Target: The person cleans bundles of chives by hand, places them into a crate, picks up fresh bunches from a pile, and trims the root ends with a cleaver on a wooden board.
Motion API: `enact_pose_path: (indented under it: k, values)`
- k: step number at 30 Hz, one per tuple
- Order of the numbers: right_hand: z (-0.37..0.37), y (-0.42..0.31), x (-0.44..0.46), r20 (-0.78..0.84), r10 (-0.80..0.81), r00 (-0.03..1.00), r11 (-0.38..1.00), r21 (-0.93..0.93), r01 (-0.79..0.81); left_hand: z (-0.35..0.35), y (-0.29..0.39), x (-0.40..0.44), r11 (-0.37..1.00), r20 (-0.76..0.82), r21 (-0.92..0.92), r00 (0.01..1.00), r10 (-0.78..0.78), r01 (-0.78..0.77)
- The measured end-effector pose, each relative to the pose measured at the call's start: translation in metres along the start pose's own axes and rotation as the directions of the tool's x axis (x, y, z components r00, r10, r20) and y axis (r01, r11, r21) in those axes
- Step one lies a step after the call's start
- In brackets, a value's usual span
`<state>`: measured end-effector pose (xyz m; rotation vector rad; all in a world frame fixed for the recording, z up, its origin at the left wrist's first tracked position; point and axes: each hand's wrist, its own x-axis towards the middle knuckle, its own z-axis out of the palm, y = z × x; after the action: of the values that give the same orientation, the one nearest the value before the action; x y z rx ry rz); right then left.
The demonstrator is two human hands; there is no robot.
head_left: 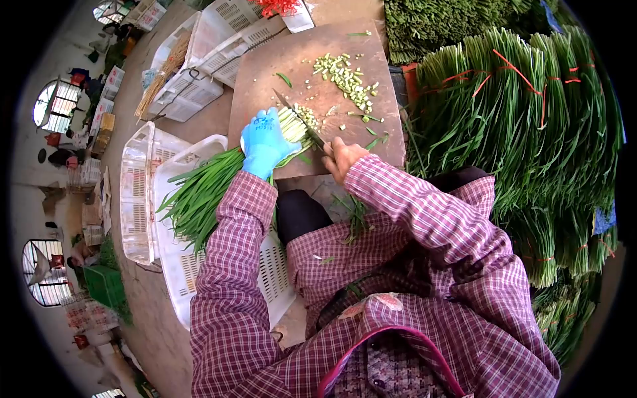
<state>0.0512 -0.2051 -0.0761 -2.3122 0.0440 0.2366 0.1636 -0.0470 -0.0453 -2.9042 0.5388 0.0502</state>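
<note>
My left hand [265, 138], in a blue glove, presses a bunch of garlic chives [209, 189] against the wooden board [259, 76]. The pale stem ends lie on the board, and the green leaves hang off its left edge over a white basket. In my bare right hand [345, 158] is the handle of a knife [298, 117]. Its blade lies across the stems, just right of the gloved fingers. Cut stem pieces [345, 78] are scattered over the board beyond and right of the blade.
Tied bundles of chives [504, 119] are stacked at the right. A white plastic basket [179, 278] stands below the leaves, with another crate [138, 199] beside it. More white crates [192, 93] stand at the far left of the board. Red ties [275, 6] lie at the top.
</note>
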Motion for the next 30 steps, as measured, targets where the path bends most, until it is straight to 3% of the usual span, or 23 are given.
enact_pose_path:
  k: [6, 9, 12, 13, 15, 16, 18, 19, 20, 22, 23, 26, 28, 30]
  values:
    - [-0.003, -0.012, 0.011, 0.04, 0.1, 0.994, 0.993, -0.058, -0.098, 0.004, -0.007, 0.003, 0.996, -0.076, -0.074, 0.996, 0.037, -0.042]
    - [-0.026, -0.022, 0.007, 0.098, 0.148, 0.984, 0.945, -0.307, -0.112, -0.001, -0.01, 0.002, 0.991, -0.01, -0.134, 1.0, 0.001, -0.003]
    - [-0.032, -0.003, 0.006, 0.01, -0.044, 0.999, 0.881, -0.471, 0.043, -0.003, -0.014, 0.0, 0.983, -0.006, -0.178, 0.999, 0.037, -0.038]
    - [-0.031, 0.004, 0.013, -0.008, -0.032, 0.999, 0.817, -0.577, 0.021, 0.0, -0.022, 0.0, 0.984, -0.015, -0.177, 0.999, 0.034, -0.036]
    - [-0.034, 0.015, 0.023, -0.107, -0.039, 0.994, 0.847, -0.53, -0.023, 0.007, -0.048, -0.012, 0.872, -0.238, -0.4, 0.951, 0.197, -0.28]
    - [-0.036, 0.019, 0.028, -0.117, -0.05, 0.992, 0.859, -0.511, -0.017, 0.007, -0.06, -0.02, 0.876, -0.237, -0.394, 0.952, 0.195, -0.277]
    - [-0.029, 0.026, 0.042, -0.172, -0.066, 0.983, 0.858, -0.513, -0.033, 0.009, -0.078, -0.037, 0.96, -0.038, -0.242, 0.99, 0.137, -0.142]
    - [-0.024, 0.029, 0.051, -0.246, -0.107, 0.963, 0.875, -0.484, -0.026, 0.013, -0.083, -0.043, 0.966, 0.016, -0.249, 0.997, 0.079, -0.073]
    - [-0.02, 0.032, 0.06, -0.322, -0.148, 0.935, 0.89, -0.455, -0.016, 0.017, -0.087, -0.042, 0.967, 0.01, -0.245, 0.997, 0.078, -0.074]
    - [-0.018, 0.033, 0.064, -0.308, -0.151, 0.939, 0.89, -0.456, -0.007, 0.028, -0.093, -0.043, 0.893, -0.043, -0.441, 0.996, 0.084, -0.095]
    - [-0.019, 0.034, 0.06, -0.303, -0.198, 0.932, 0.868, -0.497, 0.023, 0.042, -0.102, -0.039, 0.875, -0.136, -0.452, 0.983, 0.125, -0.174]
    - [-0.035, 0.017, 0.036, -0.283, -0.21, 0.936, 0.888, -0.455, 0.061, 0.022, -0.095, -0.045, 0.873, -0.057, -0.469, 0.991, 0.12, -0.133]
    - [-0.033, -0.005, 0.014, -0.452, -0.469, 0.759, 0.876, -0.349, 0.334, 0.004, -0.091, -0.054, 0.89, -0.02, -0.438, 0.991, 0.134, -0.129]
    - [-0.016, -0.036, -0.005, -0.431, -0.688, 0.584, 0.726, -0.422, 0.543, -0.019, -0.083, -0.074, 0.906, 0.031, -0.405, 0.988, 0.153, -0.128]
